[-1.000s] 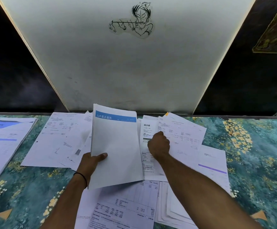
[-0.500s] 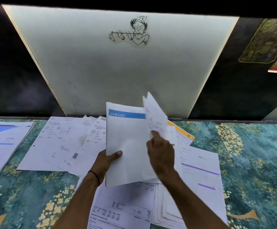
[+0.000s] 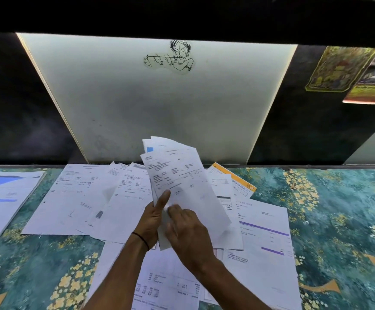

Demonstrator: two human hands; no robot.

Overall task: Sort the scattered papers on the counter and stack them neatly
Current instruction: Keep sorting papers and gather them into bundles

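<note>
A raised bundle of papers (image 3: 182, 182) stands tilted above the counter, a printed sheet on its front. My left hand (image 3: 154, 218) grips its lower left edge, thumb pressed on the front sheet. My right hand (image 3: 186, 229) touches the bundle's lower part; its fingers are blurred. Loose white sheets (image 3: 83, 198) lie spread on the counter to the left, and more sheets (image 3: 262, 233) with purple bars lie to the right. An orange-edged sheet (image 3: 238, 180) pokes out behind the bundle. Further printed sheets (image 3: 166, 285) lie under my forearms.
A separate stack of papers with blue print (image 3: 1, 198) lies at the far left. The counter (image 3: 338, 209) has a teal floral covering. A white panel (image 3: 159, 104) rises behind the counter's back edge, with dark wall either side and posters (image 3: 347, 70) at the upper right.
My right hand picked a sheet off the counter and laid it on the front of the bundle in my left hand. The bundle rose and tilted more upright.
</note>
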